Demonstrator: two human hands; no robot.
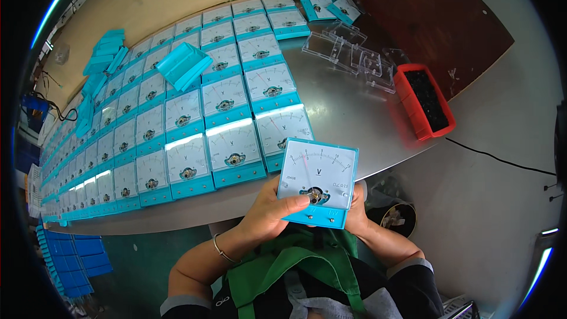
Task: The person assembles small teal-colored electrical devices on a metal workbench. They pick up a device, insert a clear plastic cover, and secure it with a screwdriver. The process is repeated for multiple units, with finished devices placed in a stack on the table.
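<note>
I hold a square teal-framed panel meter [318, 180] with a white dial face, a thin needle and a small screw hub, just past the table's near edge. My left hand [269, 210] grips its lower left side, thumb lying across the bottom of the face. My right hand [357, 211] supports the lower right edge from behind, mostly hidden by the meter. Directly beyond it, several rows of identical meters [227, 103] lie face up on the grey table [348, 115].
A red bin [423, 101] of small black parts sits at the table's right edge, with clear plastic covers [354, 53] beside it. Loose teal housings [184, 64] lie on the meter rows, more stacked at far left [103, 53]. Blue crates [74, 260] stand on the floor, lower left.
</note>
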